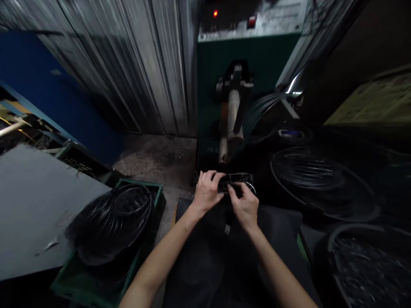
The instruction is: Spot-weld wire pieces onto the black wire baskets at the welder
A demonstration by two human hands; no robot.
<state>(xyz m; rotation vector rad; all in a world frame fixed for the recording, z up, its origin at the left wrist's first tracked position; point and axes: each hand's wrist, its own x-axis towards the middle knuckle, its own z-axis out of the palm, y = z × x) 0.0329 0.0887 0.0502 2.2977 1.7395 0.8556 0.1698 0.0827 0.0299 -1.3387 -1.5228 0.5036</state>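
Observation:
Both hands are at a round wire frame (239, 177), a thin metal piece with rings and cross wires, held above my dark lap. My left hand (208, 188) has its fingers curled over the left side of the frame. My right hand (244, 203) pinches at the near side of it with thumb and forefinger; whether a small part is between those fingertips I cannot make out. Just beyond the hands, the round electrode arms (231, 119) of a green machine (208, 85) point toward me. The frame sits below their tips, apart from them.
A green crate (157, 190) at my left holds a stack of round wire pieces (118, 218). To the right stand a wide basin (346, 192) with wires and a tub (334, 239) of small metal parts. Corrugated metal (154, 64) walls the back left.

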